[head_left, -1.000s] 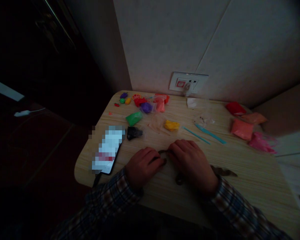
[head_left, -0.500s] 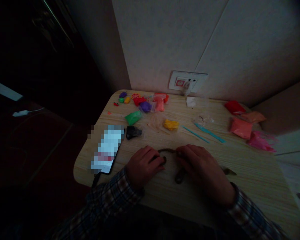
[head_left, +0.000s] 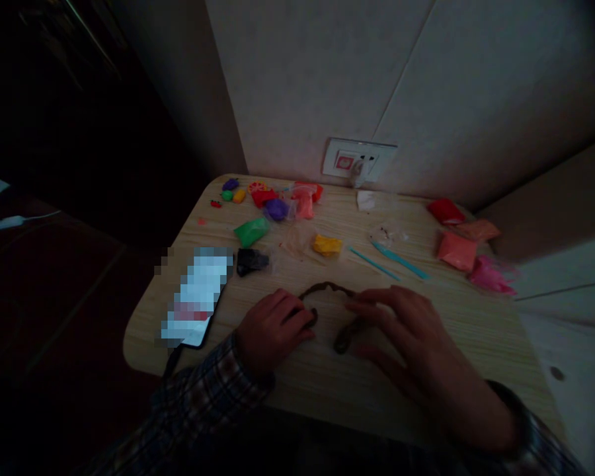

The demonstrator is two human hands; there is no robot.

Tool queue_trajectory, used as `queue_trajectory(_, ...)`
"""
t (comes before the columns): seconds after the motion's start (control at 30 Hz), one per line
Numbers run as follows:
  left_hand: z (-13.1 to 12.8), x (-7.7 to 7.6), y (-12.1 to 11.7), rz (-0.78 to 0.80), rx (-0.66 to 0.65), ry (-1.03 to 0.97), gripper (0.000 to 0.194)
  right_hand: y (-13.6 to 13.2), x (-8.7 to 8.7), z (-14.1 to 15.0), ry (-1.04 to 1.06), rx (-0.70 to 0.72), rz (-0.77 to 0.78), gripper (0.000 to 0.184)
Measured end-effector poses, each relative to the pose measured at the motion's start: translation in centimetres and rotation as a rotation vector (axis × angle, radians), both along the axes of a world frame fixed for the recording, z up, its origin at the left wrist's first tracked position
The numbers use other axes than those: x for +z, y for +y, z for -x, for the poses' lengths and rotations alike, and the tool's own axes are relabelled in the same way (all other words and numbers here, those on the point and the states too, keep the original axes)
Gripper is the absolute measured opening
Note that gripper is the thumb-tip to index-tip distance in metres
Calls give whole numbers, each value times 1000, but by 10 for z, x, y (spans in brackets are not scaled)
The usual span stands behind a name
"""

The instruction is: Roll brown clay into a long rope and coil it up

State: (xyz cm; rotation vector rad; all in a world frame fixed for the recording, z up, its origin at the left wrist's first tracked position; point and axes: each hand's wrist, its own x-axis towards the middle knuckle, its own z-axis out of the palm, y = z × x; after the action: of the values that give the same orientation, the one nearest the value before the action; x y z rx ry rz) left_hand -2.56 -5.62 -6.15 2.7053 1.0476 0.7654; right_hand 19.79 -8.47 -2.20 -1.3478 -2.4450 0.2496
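A thin dark brown strip, seemingly modelling clay (head_left: 327,286), arches across the table between my hands. My left hand (head_left: 275,330) is closed on its left end, with a short dark tip sticking out past the fingers. My right hand (head_left: 416,344) has its thumb and fingers apart, and its fingertips touch or hover just over the strip's right end. Beneath those fingers lies a thicker brown piece with a rounded end (head_left: 343,342); part of it is hidden by the hand. The dim light blurs the details.
A lit phone (head_left: 198,297) lies left on the table, a cable at its lower end. Beyond my hands are black (head_left: 250,262), green (head_left: 252,231) and yellow packets (head_left: 327,245), a blue stick (head_left: 374,263) and a blue tool (head_left: 401,260). Pink packets (head_left: 456,251) lie right.
My right hand has slid right along the strip and its fingers have spread, uncovering more of it and the thicker piece. My left hand has kept its grip. The view has shifted slightly right.
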Motion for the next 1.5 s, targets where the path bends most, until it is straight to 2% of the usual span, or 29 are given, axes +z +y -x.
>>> queue_trajectory(0.1, 0, 0, 0, 1, 1, 3, 15, -15, -10, 5, -80, 14, 10, 25)
queue_trajectory(0.2, 0, -1, 0, -17, -3, 2, 15, -21, -10, -2, 21, 0, 16, 18)
queue_trajectory(0.33, -1, -2, 1, -42, -2, -1, 15, -25, 11, -36, 262, -115, 59, 17)
queue_trajectory(0.47, -3, -2, 1, -61, -3, 7, 14, -28, 32, -69, 345, -276, 2, 20)
queue_trajectory(0.57, -3, -2, 1, -70, -1, 13, 13, -25, 41, -79, 396, -370, -19, 19)
queue_trajectory(0.67, -4, -1, 1, -78, -7, 18, 13, -18, 47, -81, 479, -399, 73, 19)
queue_trajectory(0.8, -4, 0, 1, -90, -11, 9, 12, -10, 42, -82, 734, -425, 254, 21)
queue_trajectory(1.0, -3, 0, 1, -97, -16, 4, 12, -3, 22, -92, 1057, -537, 334, 23)
queue_trajectory(1.2, -6, 1, 1, -116, -21, 10, 12, 1, 16, -94, 1145, -633, 534, 21)
queue_trajectory(1.4, 1, 3, 0, -189, -19, 17, 15, 7, 14, -90, 1092, -614, 548, 22)
queue_trajectory(1.5, -3, 12, -4, -208, 25, -37, 16, 9, 11, -88, 1082, -607, 557, 22)
